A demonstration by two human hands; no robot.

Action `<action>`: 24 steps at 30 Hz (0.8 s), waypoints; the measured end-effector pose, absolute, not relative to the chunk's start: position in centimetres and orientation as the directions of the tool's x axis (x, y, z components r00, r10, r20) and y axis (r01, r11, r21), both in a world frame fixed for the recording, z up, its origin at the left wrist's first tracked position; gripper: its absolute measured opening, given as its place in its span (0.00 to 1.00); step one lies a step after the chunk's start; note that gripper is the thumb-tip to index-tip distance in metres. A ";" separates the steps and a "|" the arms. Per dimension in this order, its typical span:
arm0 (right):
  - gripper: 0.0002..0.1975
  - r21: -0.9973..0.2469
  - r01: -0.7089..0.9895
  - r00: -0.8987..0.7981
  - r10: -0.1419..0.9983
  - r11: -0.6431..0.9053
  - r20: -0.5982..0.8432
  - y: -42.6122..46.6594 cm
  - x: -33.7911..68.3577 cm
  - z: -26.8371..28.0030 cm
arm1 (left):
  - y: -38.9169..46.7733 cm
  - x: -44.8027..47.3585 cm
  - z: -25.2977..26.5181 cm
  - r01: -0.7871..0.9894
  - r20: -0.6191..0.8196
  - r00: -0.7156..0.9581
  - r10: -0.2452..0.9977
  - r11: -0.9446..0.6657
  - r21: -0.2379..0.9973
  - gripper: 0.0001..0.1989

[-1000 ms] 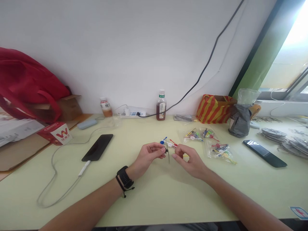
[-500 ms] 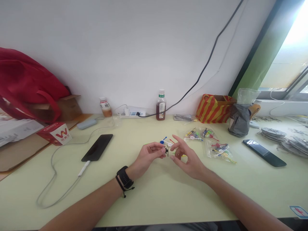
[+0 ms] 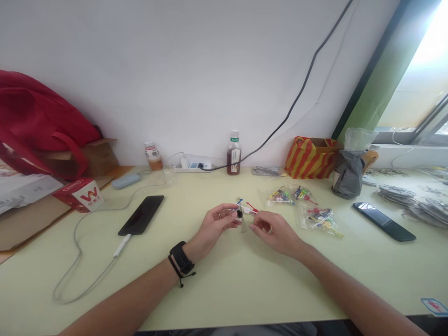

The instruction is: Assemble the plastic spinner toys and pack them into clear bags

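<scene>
My left hand (image 3: 219,221) pinches a small black plastic spinner (image 3: 239,213) between thumb and fingers, just above the table. A faint grey fan-shaped blur (image 3: 244,227) hangs below and beside it, perhaps its turning part. My right hand (image 3: 275,232) is close by on the right, fingers curled and thumb apart from them, with nothing visible in it. Behind the hands lie a blue arrow (image 3: 240,201) and a red arrow (image 3: 252,207), with white plastic parts partly hidden by the fingers.
Several clear bags of coloured plastic parts (image 3: 320,218) lie to the right, beside a dark phone (image 3: 384,221). On the left a black phone (image 3: 142,214) is plugged into a cable. Bottles (image 3: 234,156), a power strip (image 3: 196,163) and a striped bag (image 3: 310,158) line the wall.
My right hand has curled its raised, spread fingers and lowered them. The black piece in my left hand has turned, and its thin upright bar now shows as a blur.
</scene>
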State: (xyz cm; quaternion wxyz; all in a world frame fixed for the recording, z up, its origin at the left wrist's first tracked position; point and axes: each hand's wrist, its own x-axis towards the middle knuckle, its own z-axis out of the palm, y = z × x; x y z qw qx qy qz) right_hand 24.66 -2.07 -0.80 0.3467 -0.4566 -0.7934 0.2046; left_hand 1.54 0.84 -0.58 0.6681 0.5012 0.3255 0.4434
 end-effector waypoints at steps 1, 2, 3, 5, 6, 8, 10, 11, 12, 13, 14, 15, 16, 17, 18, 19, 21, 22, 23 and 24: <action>0.08 -0.586 0.641 -0.337 0.867 0.496 0.367 -1.8 25.0 -1.0 | 1.0 1.5 -0.7 -0.278 -0.008 0.395 0.919 0.128 0.952 0.17; 0.06 -0.535 0.687 -0.337 0.868 0.492 0.365 -1.6 25.3 -1.2 | 1.1 1.5 -0.8 -0.294 -0.028 0.394 0.919 0.154 0.943 0.15; 0.06 -0.492 0.721 -0.343 0.868 0.488 0.359 -1.3 25.7 -1.3 | 1.2 1.5 -0.9 -0.312 -0.047 0.390 0.920 0.180 0.933 0.14; 0.08 -0.422 0.768 -0.356 0.869 0.482 0.344 -0.9 26.5 -1.7 | 1.5 1.5 -1.0 -0.352 -0.089 0.387 0.918 0.237 0.906 0.11; 0.09 -0.390 0.787 -0.362 0.870 0.478 0.336 -0.7 26.8 -1.9 | 1.6 1.5 -0.9 -0.370 -0.112 0.388 0.915 0.266 0.890 0.11; 0.11 -0.325 0.820 -0.374 0.871 0.472 0.319 -0.3 27.3 -2.2 | 1.7 1.5 -0.9 -0.386 -0.152 0.391 0.908 0.312 0.868 0.15; 0.12 -0.270 0.842 -0.385 0.870 0.467 0.307 -0.1 27.5 -2.5 | 1.6 1.6 -0.9 -0.349 -0.151 0.392 0.908 0.298 0.889 0.17; 0.11 -0.248 0.849 -0.389 0.870 0.466 0.305 -0.1 27.5 -2.5 | 1.5 1.7 -0.9 -0.303 -0.131 0.387 0.913 0.260 0.917 0.17; 0.11 -0.230 0.854 -0.393 0.868 0.466 0.303 -0.1 27.6 -2.5 | 1.4 1.8 -0.9 -0.246 -0.103 0.383 0.918 0.209 0.947 0.17; 0.11 -0.217 0.857 -0.395 0.867 0.467 0.303 -0.1 27.5 -2.5 | 1.3 1.9 -1.0 -0.185 -0.074 0.383 0.921 0.155 0.971 0.17; 0.11 -0.209 0.858 -0.399 0.865 0.469 0.304 -0.1 27.5 -2.4 | 1.1 2.0 -1.1 -0.126 -0.053 0.387 0.920 0.110 0.986 0.18; 0.12 -0.205 0.856 -0.404 0.862 0.474 0.305 -0.1 27.5 -2.4 | 1.0 2.0 -1.2 -0.071 -0.038 0.394 0.918 0.071 0.995 0.18; 0.12 -0.207 0.852 -0.410 0.858 0.481 0.308 -0.2 27.4 -2.3 | 0.8 2.1 -1.3 -0.016 -0.020 0.404 0.915 0.030 0.999 0.17; 0.12 -0.212 0.846 -0.416 0.854 0.489 0.312 -0.3 27.4 -2.2 | 0.7 2.1 -1.4 0.040 0.005 0.415 0.910 -0.024 0.999 0.16; 0.12 -0.219 0.839 -0.421 0.849 0.499 0.321 -0.4 27.3 -2.1 | 0.6 2.0 -1.5 0.104 0.038 0.428 0.903 -0.091 0.990 0.14; 0.11 -0.228 0.830 -0.426 0.842 0.509 0.331 -0.5 27.3 -2.0 | 0.5 1.9 -1.6 0.174 0.079 0.439 0.895 -0.171 0.970 0.13; 0.10 -0.251 0.811 -0.429 0.828 0.529 0.361 -0.7 27.1 -1.8 | 0.4 1.6 -1.6 0.293 0.176 0.462 0.869 -0.337 0.895 0.11; 0.09 -0.264 0.799 -0.429 0.820 0.540 0.379 -0.8 27.0 -1.8 | 0.4 1.5 -1.7 0.328 0.226 0.474 0.851 -0.409 0.851 0.10; 0.09 -0.278 0.789 -0.425 0.813 0.548 0.397 -0.9 26.8 -1.7 | 0.4 1.4 -1.7 0.349 0.275 0.482 0.832 -0.471 0.810 0.10; 0.09 -0.298 0.779 -0.416 0.810 0.552 0.412 -1.0 26.7 -1.6 | 0.4 1.3 -1.7 0.362 0.321 0.488 0.811 -0.524 0.771 0.10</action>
